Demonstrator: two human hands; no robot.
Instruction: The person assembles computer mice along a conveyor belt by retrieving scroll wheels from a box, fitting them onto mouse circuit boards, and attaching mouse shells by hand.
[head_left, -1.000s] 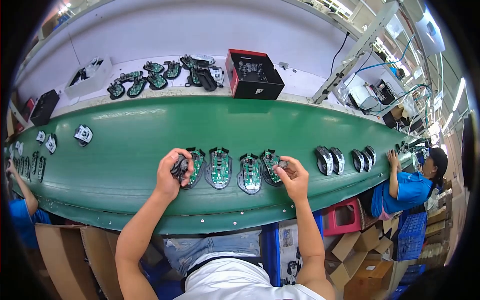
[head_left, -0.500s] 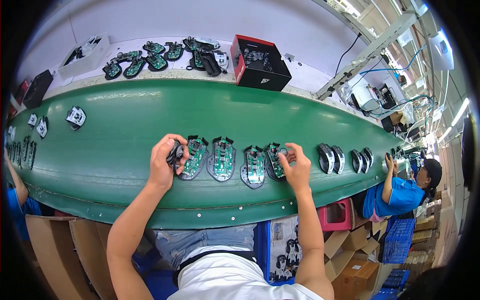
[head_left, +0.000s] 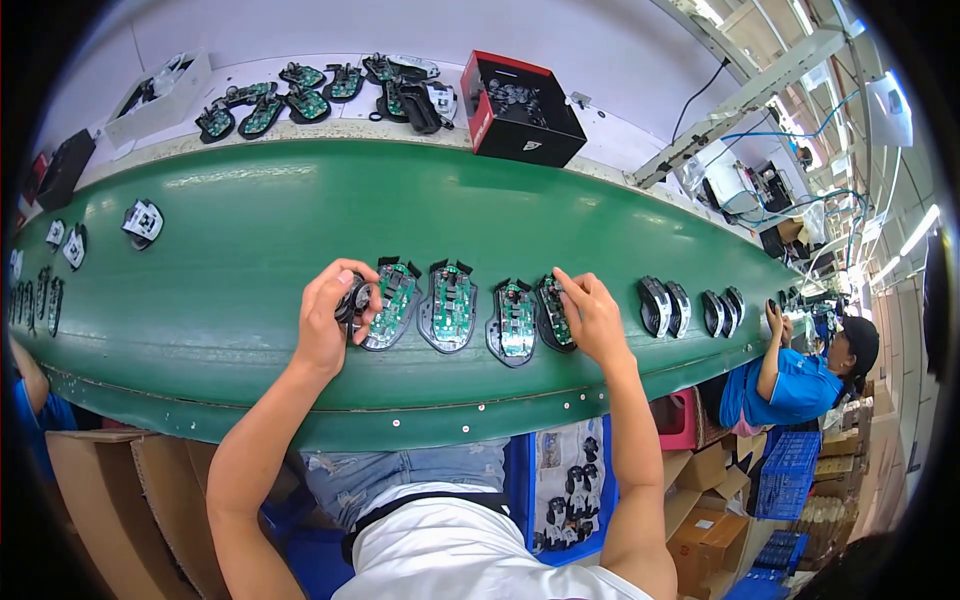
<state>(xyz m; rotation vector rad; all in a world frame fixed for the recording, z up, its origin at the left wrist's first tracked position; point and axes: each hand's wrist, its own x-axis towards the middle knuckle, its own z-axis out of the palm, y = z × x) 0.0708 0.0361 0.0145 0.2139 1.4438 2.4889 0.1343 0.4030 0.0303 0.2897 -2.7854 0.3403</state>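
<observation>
Four half-built computer mice, black bases with green circuit boards, stand in a row on the green belt. My left hand (head_left: pixel 328 305) is closed around dark round parts that look like mouse scroll wheels (head_left: pixel 352 298). It is beside the leftmost mouse base (head_left: pixel 392 305). Another base (head_left: pixel 449 308) and a third one (head_left: pixel 515 322) stand to its right. My right hand (head_left: pixel 592 315) rests at the rightmost base (head_left: pixel 553 315), index finger stretched to its front end. No wheel shows between its fingers, though the underside of the hand is hidden.
Finished-looking mouse shells (head_left: pixel 655 306) stand in pairs to the right. White-topped parts (head_left: pixel 143 222) lie at left. More circuit-board bases (head_left: pixel 308 104) and a black-red box (head_left: pixel 530 135) of small dark parts occupy the back shelf. A co-worker (head_left: pixel 790 385) in blue is at the right.
The small round wheel seen between my right finger and thumb no longer shows there. My right index finger has moved onto the front of the rightmost base. My left hand keeps its hold.
</observation>
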